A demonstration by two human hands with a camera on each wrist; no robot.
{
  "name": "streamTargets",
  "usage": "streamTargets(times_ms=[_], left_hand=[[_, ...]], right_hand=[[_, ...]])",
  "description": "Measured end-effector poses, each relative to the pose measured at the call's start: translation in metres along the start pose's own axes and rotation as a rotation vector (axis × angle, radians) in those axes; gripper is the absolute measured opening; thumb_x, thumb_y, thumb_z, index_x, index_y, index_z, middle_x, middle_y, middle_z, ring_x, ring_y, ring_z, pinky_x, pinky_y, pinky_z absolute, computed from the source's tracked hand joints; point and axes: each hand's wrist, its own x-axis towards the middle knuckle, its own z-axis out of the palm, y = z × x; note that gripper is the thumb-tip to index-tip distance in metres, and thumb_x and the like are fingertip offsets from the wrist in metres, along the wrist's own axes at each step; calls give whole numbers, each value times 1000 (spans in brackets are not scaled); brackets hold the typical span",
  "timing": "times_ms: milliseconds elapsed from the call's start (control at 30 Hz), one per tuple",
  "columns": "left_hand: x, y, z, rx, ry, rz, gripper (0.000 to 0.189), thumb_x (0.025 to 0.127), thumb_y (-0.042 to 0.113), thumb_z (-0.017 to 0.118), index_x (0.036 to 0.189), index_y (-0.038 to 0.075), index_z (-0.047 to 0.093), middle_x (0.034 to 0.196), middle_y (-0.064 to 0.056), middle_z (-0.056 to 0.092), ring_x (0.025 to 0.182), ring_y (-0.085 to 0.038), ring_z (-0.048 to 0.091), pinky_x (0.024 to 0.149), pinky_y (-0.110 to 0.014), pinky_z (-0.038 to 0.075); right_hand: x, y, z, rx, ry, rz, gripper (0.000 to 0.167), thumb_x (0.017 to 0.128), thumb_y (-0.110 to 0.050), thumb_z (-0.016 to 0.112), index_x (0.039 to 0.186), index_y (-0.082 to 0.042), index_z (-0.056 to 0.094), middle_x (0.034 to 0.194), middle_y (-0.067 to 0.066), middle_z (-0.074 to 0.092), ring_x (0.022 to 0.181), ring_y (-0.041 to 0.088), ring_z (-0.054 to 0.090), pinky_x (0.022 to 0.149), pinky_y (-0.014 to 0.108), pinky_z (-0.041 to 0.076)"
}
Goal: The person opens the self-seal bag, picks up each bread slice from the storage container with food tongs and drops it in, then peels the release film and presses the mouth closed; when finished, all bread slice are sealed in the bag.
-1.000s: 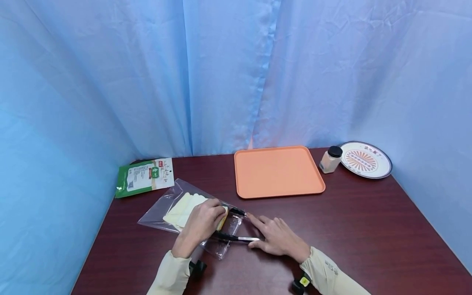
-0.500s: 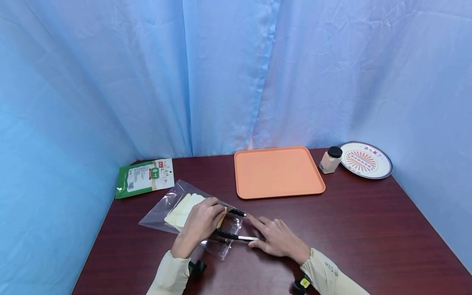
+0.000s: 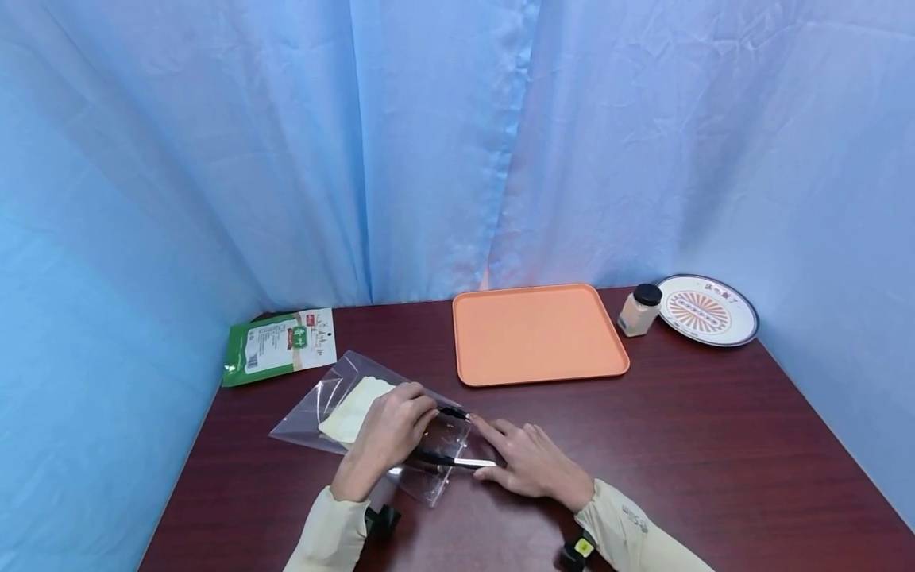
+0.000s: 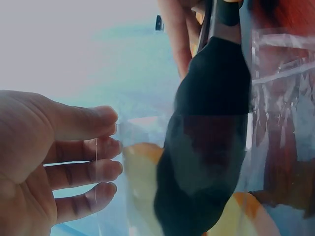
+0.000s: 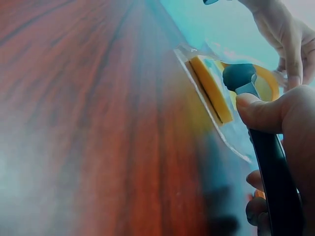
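Observation:
My left hand [image 3: 393, 417] pinches the upper film of a clear plastic bag [image 3: 303, 421] near its mouth; the film shows between thumb and fingers in the left wrist view. Inside the bag lies pale sliced bread [image 3: 352, 411], partly hidden by that hand. In the right wrist view the bread's brown crust [image 5: 211, 88] shows at the bag's opening. My right hand [image 3: 532, 461] grips a pair of tongs [image 3: 475, 463] with thumb and fingers on its two arms. The tongs' broad black heads [image 4: 211, 98] reach into the bag around the bread, spread apart.
An orange tray [image 3: 539, 334] lies at the back centre. Right of it stand a black-lidded jar [image 3: 638, 314] and a patterned white plate [image 3: 708, 310]. A green and white packet [image 3: 279, 347] lies at the back left. Blue curtains [image 3: 429, 159] enclose the table [image 3: 679, 461].
The right hand and tongs have shifted slightly left. Less of the bread shows in the bag, and its yellow edge right of the left hand is out of sight. The left hand has barely moved.

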Motion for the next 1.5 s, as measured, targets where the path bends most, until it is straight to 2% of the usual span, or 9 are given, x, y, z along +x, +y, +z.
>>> streamTargets(times_ms=[233, 700, 867, 1167, 1300, 1500], left_hand=[[-1, 0, 0, -6, 3, -9, 8, 79, 12, 83, 80, 14, 75, 84, 2, 69, 79, -14, 66, 70, -32, 56], [-1, 0, -1, -4, -30, -21, 5, 82, 13, 81, 83, 12, 76, 88, 1, 71, 82, -15, 67, 72, -33, 57], [-1, 1, -1, -10, -38, -36, 4, 83, 13, 80, 83, 11, 77, 88, 1, 71, 82, -14, 68, 72, -32, 57], [0, -2, -2, -3, -35, -26, 3, 85, 14, 79, 83, 11, 77, 86, 1, 70, 80, -13, 67, 71, -31, 57], [1, -3, -1, 1, -37, -33, 5, 82, 12, 81, 83, 12, 77, 84, 1, 69, 78, -14, 66, 70, -31, 56], [1, -6, 1, 1, -44, -54, 4, 82, 13, 81, 83, 12, 77, 84, 1, 69, 79, -14, 66, 71, -31, 57]], right_hand=[[9, -6, -1, -20, -18, 14, 80, 86, -57, 69, 147, -9, 49, 109, 7, 72, 65, 16, 65, 60, 32, 55], [25, -20, -1, -49, -55, 37, 80, 86, -62, 66, 144, -9, 52, 109, 7, 72, 59, 21, 65, 55, 33, 53], [30, -21, 1, -60, -71, 37, 82, 85, -64, 66, 144, -9, 51, 109, 7, 71, 58, 20, 63, 54, 33, 52], [36, -16, 3, -67, -121, 33, 86, 82, -66, 67, 145, -10, 50, 109, 8, 71, 59, 20, 63, 54, 33, 53], [42, -12, 2, -69, -142, 23, 85, 83, -67, 66, 145, -11, 49, 101, 6, 69, 60, 20, 62, 55, 34, 51], [53, -5, 1, -69, -181, 16, 84, 83, -68, 64, 144, -12, 48, 89, 0, 62, 57, 18, 56, 54, 33, 48]])
